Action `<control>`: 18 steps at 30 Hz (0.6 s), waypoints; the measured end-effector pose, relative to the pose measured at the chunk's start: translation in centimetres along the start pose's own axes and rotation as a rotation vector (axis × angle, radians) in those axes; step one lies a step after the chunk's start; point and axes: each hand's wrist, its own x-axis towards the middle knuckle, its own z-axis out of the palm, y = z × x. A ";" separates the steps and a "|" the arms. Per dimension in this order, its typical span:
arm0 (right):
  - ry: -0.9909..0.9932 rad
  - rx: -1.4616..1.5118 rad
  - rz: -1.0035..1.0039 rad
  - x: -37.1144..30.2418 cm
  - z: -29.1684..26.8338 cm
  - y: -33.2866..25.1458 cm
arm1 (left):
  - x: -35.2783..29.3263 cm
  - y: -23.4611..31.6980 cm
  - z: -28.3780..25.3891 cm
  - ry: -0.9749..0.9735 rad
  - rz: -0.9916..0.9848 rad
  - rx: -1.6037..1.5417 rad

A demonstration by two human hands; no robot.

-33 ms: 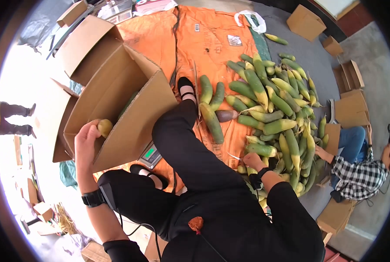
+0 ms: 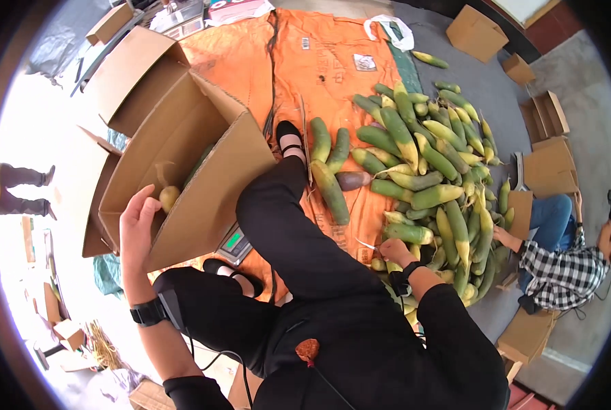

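Beside my left leg, a tilted cardboard box (image 2: 213, 198) faces me with its opening. My left hand (image 2: 137, 229) is at its near rim, fingers apart. Just beyond the fingertips, inside, lies a pale yellow-green radish (image 2: 169, 198) with a thin root; a darker green one (image 2: 199, 164) is partly hidden by the box wall. My right hand (image 2: 395, 253) rests at the near left edge of a heap of green radishes (image 2: 449, 195), below a thick cut-ended radish (image 2: 409, 234). Its fingers are curled, and what they hold is hidden. A thin white strip (image 2: 368, 244) sticks out beside them.
A digital scale (image 2: 235, 243) stands under the box's edge. Several radishes (image 2: 330, 191) lie apart on the orange tarp (image 2: 333, 61) by my foot. At the right, a person in a checked shirt (image 2: 568, 270) sits among cardboard boxes (image 2: 550, 167). Another person's legs (image 2: 25, 190) show far left.
My left fingers have let go of the pale radish and opened, drawing slightly back. The radish now sits a little deeper in the box, its root showing. My right hand has barely moved.
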 end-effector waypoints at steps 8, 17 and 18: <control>0.148 0.193 0.481 -0.9 -2.5 -3.3 | -4.4 3.8 4.2 0.198 0.314 0.260; 0.290 -0.510 0.384 2.0 -3.9 -3.3 | -8.7 3.5 4.6 0.441 0.473 0.745; 0.233 -0.558 0.368 2.5 -4.1 -3.5 | -8.8 3.3 4.8 0.452 0.465 0.743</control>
